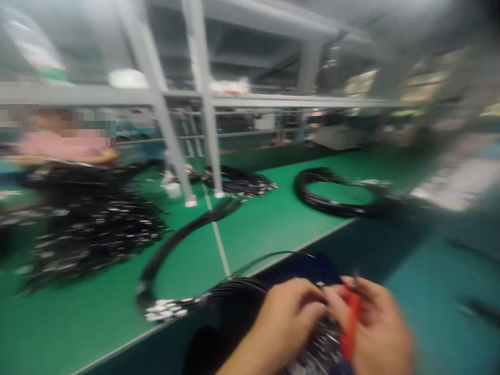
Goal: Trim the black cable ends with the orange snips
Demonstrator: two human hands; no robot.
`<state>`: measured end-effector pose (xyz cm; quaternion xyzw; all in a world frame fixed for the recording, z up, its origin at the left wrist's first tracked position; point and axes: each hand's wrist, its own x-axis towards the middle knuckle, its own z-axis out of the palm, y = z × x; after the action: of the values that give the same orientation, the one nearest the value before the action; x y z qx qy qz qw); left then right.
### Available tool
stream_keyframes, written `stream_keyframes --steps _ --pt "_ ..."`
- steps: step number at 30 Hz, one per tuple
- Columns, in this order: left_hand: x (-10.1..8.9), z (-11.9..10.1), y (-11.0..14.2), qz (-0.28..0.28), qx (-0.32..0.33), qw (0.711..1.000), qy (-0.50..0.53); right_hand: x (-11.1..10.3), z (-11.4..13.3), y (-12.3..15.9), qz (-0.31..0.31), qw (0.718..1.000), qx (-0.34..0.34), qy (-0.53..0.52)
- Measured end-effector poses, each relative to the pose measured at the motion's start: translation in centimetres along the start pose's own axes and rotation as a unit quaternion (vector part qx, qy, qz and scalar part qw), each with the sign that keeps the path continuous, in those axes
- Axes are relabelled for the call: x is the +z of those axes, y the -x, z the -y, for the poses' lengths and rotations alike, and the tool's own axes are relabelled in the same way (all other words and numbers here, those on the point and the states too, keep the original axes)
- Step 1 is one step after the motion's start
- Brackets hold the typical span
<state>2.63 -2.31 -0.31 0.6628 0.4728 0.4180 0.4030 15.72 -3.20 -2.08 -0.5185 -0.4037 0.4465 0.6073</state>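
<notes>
Low at the front, my right hand (385, 328) is closed around a pair of red-handled pliers (351, 325), their small metal tip pointing up and blurred. My left hand (287, 315) touches or nearly touches it, with thumb and fingers pinched together; what they hold is hidden, though a small white speck shows by the fingertips. Beneath both hands lies a bunch of black cables with shiny ends (322, 346). A thick black cable bundle (164, 252) curves over the green table edge toward my left hand, its white connectors (166, 310) at the edge. One thin cable (273, 254) arcs behind the hands.
On the green table (258, 221) lie a coiled cable bundle (308, 195) at right, another coil (242, 182) behind the posts, and a large cable heap (97, 229) at left. White posts (209, 130) carry a shelf (273, 99). A person in pink (66, 143) sits across, at left.
</notes>
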Motion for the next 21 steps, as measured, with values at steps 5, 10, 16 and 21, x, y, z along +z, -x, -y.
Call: stream_keyframes --steps 5,10,16,21 --pt "-0.1 0.8 -0.8 0.029 0.020 0.999 0.041 1.1 1.2 0.0 -0.061 0.997 -0.012 -0.040" --pt "0.0 0.5 -0.3 -0.011 0.051 0.998 -0.025 1.5 1.1 -0.1 -0.064 0.996 0.000 -0.066" --pt "0.2 0.6 -0.2 -0.043 0.058 0.997 -0.033 1.8 0.1 0.5 -0.049 0.988 0.060 -0.135" --pt "-0.3 0.5 -0.5 -0.025 0.027 0.999 -0.010 2.2 -0.1 0.9 -0.034 0.980 0.060 -0.188"
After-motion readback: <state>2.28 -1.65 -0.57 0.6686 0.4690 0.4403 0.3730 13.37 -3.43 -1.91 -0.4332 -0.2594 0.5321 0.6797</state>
